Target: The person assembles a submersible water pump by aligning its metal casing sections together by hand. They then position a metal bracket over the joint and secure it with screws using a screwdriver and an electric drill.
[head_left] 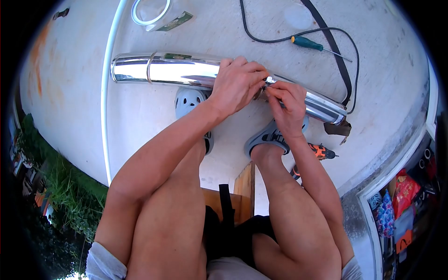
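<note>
A long shiny metal tube lies across the floor in front of my feet, with a ring band near its left end. My left hand rests over the tube's middle, its fingers bent together at a small metal fitting. From the right, my right hand meets it there with thumb and fingers pinched at the same fitting. What lies between the fingertips is too small to make out. A brown piece hangs at the tube's right end.
Beyond the tube lie a green screwdriver, a black cable, a dark strap and a white ring. An orange power drill is beside my right foot. A white pipe runs along the left.
</note>
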Demonstrator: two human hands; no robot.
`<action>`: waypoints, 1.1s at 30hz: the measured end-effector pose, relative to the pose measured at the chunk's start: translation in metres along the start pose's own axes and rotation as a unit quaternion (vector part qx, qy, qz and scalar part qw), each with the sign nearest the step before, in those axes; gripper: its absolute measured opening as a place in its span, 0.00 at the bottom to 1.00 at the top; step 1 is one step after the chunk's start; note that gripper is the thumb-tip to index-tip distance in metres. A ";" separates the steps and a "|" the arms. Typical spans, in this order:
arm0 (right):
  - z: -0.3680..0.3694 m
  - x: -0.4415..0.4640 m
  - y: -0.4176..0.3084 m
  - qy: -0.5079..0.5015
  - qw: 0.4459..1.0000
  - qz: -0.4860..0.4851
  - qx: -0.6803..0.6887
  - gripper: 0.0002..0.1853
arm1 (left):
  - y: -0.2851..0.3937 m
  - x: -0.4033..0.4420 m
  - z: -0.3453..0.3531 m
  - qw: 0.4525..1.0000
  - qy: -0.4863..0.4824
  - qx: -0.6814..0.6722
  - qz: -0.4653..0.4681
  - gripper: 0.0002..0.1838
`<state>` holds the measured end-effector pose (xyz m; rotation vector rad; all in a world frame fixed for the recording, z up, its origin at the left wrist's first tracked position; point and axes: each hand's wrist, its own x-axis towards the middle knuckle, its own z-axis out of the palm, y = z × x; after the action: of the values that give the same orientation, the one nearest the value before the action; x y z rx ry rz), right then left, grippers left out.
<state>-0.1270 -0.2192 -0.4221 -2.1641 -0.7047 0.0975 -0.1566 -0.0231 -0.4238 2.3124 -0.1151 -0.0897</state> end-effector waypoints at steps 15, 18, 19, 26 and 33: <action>-0.005 -0.005 0.011 -0.012 0.998 -0.060 -0.010 0.13 | 0.002 0.000 0.003 1.000 0.016 -0.001 -0.005 0.12; -0.006 -0.004 0.011 -0.014 0.997 -0.076 -0.014 0.13 | 0.002 0.000 0.005 1.000 0.021 -0.002 -0.011 0.12; -0.007 -0.002 0.012 -0.018 0.996 -0.088 -0.018 0.13 | 0.002 -0.001 0.006 1.000 0.020 -0.002 -0.011 0.12; -0.014 0.002 0.019 -0.050 0.993 -0.111 0.004 0.14 | 0.005 0.002 0.001 0.999 0.015 -0.015 -0.024 0.13; -0.032 -0.006 0.009 -0.045 0.997 -0.006 0.065 0.13 | 0.005 0.003 0.004 0.999 0.024 -0.012 -0.018 0.14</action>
<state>-0.1178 -0.2490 -0.4094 -2.0416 -0.7421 0.2284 -0.1539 -0.0294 -0.4230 2.2906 -0.0483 -0.0533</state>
